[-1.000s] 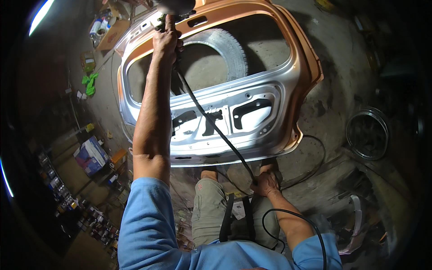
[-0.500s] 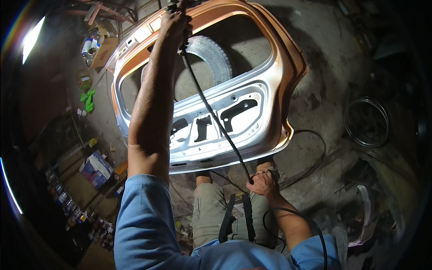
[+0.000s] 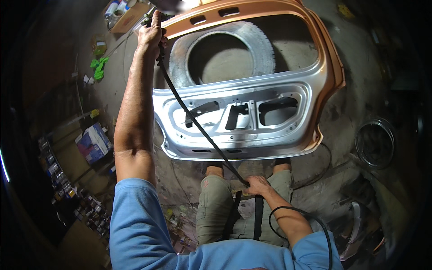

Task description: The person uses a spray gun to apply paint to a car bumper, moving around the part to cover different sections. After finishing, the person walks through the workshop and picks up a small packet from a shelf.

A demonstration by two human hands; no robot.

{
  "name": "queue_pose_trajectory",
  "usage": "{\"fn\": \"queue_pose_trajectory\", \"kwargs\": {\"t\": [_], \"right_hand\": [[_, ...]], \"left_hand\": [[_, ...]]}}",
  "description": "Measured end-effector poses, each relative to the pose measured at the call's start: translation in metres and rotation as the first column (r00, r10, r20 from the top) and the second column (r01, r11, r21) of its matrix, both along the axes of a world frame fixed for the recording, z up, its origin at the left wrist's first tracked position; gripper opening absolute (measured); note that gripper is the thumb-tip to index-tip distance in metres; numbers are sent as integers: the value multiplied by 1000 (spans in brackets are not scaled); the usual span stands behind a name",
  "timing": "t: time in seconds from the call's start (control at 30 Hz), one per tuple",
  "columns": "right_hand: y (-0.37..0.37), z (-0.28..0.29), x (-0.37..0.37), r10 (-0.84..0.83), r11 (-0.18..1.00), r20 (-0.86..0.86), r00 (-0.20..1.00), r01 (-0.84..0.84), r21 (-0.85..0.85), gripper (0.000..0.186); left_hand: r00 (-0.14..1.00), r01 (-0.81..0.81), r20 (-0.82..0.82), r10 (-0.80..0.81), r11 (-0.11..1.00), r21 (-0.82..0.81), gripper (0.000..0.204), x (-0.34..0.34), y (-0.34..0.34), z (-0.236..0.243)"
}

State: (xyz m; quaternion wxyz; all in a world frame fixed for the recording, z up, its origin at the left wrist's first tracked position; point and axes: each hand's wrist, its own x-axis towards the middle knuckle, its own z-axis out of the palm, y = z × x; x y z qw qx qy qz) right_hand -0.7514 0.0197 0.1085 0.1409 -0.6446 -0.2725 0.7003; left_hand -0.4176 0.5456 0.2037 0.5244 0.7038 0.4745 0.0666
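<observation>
Leftward shift of the left hand (image 3: 150,35) relative to the silver and copper-orange metal tailgate panel (image 3: 238,86), which sits farther right in view than half a second earlier; the right hand (image 3: 258,185) now lies between the knees rather than before the right one. Head view: the panel lies just beyond the person's legs, a grey rubber tyre (image 3: 263,49) showing through its large window opening. At far left, the left hand is wrapped round the grip of a dark, rounded hand tool (image 3: 170,4), cut off by the upper edge. A long black rubber hose (image 3: 198,124) slants from this hand in front of the panel to the right hand, whose fingers are clamped on it near its lower end. Progress, judged by surface alone: silver covers most of the near inner face, while copper-orange shows along the far frame and right edge. Whether these colours mark finished and remaining areas cannot be told, since the tool's working end and the panel's far left corner are hidden.
</observation>
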Motion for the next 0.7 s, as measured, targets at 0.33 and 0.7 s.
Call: {"fn": "queue_pose_trajectory", "kwargs": {"t": [0.33, 0.7], "right_hand": [[4, -4, -14, 216, 955, 80, 973, -194, -223, 41], [-47, 28, 8, -105, 986, 398, 911, 45, 159, 29]], "left_hand": [[979, -199, -45, 199, 980, 2, 55, -101, 117, 8], [957, -276, 94, 274, 961, 12, 60, -134, 150, 2]]}}
